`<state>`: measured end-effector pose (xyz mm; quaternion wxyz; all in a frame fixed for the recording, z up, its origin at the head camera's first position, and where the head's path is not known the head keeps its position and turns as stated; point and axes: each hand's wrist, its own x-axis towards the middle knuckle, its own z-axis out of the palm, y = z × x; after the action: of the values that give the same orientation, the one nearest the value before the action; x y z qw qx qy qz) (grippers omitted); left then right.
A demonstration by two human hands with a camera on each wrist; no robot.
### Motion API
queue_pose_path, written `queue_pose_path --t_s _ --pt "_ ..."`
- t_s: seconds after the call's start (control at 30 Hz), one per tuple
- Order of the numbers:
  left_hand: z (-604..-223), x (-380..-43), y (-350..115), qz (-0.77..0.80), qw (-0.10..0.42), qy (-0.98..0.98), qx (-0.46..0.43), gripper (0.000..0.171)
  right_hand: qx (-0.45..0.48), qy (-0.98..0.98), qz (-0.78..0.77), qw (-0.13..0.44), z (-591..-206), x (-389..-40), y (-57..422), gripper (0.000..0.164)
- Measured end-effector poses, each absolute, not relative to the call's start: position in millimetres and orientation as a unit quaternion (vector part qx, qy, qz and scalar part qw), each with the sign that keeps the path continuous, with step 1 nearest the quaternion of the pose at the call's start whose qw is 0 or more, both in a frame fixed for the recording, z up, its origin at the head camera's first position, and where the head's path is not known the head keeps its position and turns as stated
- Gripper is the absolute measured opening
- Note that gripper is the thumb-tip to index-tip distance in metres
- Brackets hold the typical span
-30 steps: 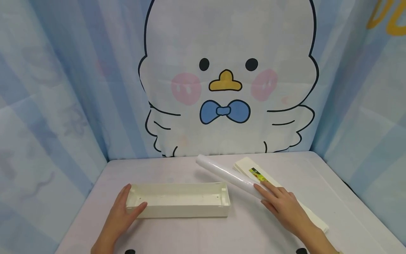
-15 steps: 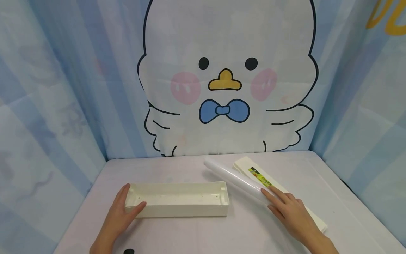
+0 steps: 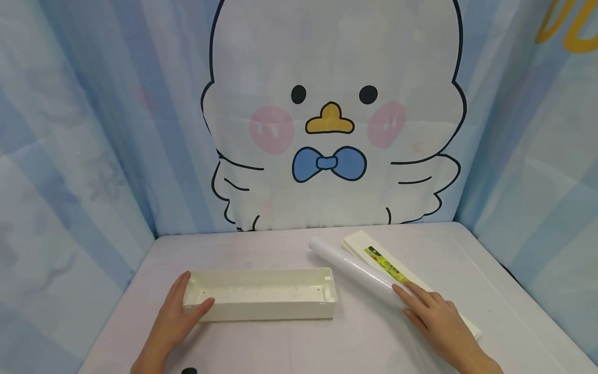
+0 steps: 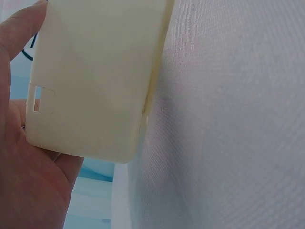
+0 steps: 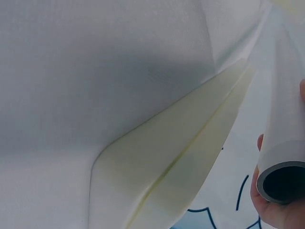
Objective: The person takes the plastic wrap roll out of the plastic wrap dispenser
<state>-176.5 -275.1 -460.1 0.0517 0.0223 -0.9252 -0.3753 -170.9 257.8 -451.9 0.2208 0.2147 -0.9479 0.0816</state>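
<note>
A long cream plastic box (image 3: 263, 310) lies open side up, left of the table's middle. My left hand (image 3: 169, 323) grips its left end, thumb on the front wall and the other fingers behind. In the left wrist view the palm faces the box's end wall (image 4: 95, 86). My right hand (image 3: 439, 324) holds a roll of clear plastic film (image 3: 357, 269) near its close end. The right wrist view shows the roll's dark hollow core (image 5: 284, 182). Under and beside the roll lies a cream lid (image 3: 357, 242) with a yellow-green label (image 3: 385, 264); my right hand partly hides it.
The table (image 3: 261, 345) has a pale cloth cover and ends at a back curtain (image 3: 327, 197) printed with a cartoon bird. Blue-and-white curtains (image 3: 70, 182) close in both sides. A small black spot (image 3: 189, 371) shows at the front edge.
My right hand has moved right and slightly toward me with the film roll, whose far end has drawn away from the box. The left hand stays on the box.
</note>
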Motion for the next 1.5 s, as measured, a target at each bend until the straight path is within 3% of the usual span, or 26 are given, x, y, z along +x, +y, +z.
queue_pose_path --t_s 0.57,0.83,1.07,1.3,1.5 --pt "-462.4 -176.4 -275.5 -0.369 0.054 -0.927 0.024 0.097 0.16 -0.968 0.079 0.177 -454.2 -157.2 268.7 0.055" --pt "-464.1 -175.5 -276.0 -0.373 0.056 -0.926 0.021 0.097 0.196 -0.952 0.061 0.227 -460.3 -154.8 275.0 0.062" --pt "-463.5 -176.9 -275.9 -0.368 0.059 -0.928 0.022 0.097 0.186 -0.956 0.061 0.22 -462.8 -154.0 275.8 0.062" --pt "-461.6 -177.3 -274.7 -0.369 0.059 -0.927 0.022 0.097 0.203 -0.945 0.064 0.248 -463.3 -153.8 275.5 0.068" --pt "-460.3 -177.8 -273.9 -0.368 0.05 -0.928 0.029 0.097 0.168 -0.966 0.07 0.183 -455.6 -150.2 266.8 0.059"
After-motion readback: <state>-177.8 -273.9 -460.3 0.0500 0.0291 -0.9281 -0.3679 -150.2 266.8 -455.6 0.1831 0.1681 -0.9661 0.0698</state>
